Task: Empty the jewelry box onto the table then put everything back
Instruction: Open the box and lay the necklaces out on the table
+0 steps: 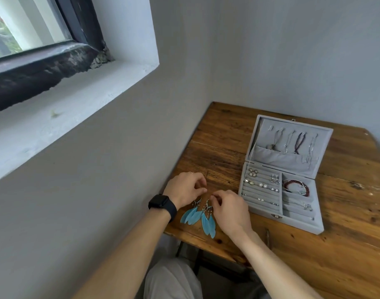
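A worn wooden table (335, 244) sits in a corner of grey walls, under a window. Small pieces in the open grey jewelry box (297, 225) are too tiny to identify. The left hand (184, 187), with a black watch (162, 204) on its wrist, hovers palm down with fingers curled. Its thumb is hidden, so any grip is unclear. The left earring (192, 213), with blue feathers, lies just below it. The right hand (230, 210) pinches the metal top of the right earring (207, 223), beside the box.

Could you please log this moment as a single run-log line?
left hand: by blue feather earrings, grip unclear | right hand: pinching one earring's top | earrings: on wooden table | jewelry box: open, not emptied
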Demonstrator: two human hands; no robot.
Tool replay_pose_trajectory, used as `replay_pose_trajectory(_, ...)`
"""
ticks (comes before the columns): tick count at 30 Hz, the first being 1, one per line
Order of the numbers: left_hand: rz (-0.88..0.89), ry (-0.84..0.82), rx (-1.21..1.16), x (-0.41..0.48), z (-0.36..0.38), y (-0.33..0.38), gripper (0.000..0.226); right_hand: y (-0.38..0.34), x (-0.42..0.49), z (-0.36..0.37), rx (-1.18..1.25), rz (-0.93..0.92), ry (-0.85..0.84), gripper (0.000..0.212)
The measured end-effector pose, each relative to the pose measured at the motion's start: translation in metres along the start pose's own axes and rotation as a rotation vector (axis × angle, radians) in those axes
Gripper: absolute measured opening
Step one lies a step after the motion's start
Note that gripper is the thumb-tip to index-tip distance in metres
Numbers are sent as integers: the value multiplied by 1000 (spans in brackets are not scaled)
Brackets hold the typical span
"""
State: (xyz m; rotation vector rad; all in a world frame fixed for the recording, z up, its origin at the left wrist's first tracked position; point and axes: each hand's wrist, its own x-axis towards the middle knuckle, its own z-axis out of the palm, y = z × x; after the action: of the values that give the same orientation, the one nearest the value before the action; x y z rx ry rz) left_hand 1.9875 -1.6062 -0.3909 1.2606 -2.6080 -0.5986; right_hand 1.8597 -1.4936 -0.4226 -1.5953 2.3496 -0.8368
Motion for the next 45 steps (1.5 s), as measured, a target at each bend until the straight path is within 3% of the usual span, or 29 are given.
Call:
replay_pose_trajectory(4, -8, 96, 82, -2, 3, -2, 24, 1, -9, -2, 55, -8, 59, 30)
replay_pose_trajectory(12, -45, 327, -57, -57, 24, -12, 18, 13, -42, 6, 14, -128, 49, 31)
replay_pose_trajectory(18, 79, 303, 58, -79, 43, -12, 33, 9, -58, 12, -105, -229, 45, 40)
replay_pose_trajectory(24, 66, 189, 87, -80, 41, -18, 42, 8, -62, 11, -136, -211, 8, 43)
replay_pose_trajectory(45, 72, 89, 161, -84, 28, -11, 43, 13, -64, 13, -46, -174, 2, 46)
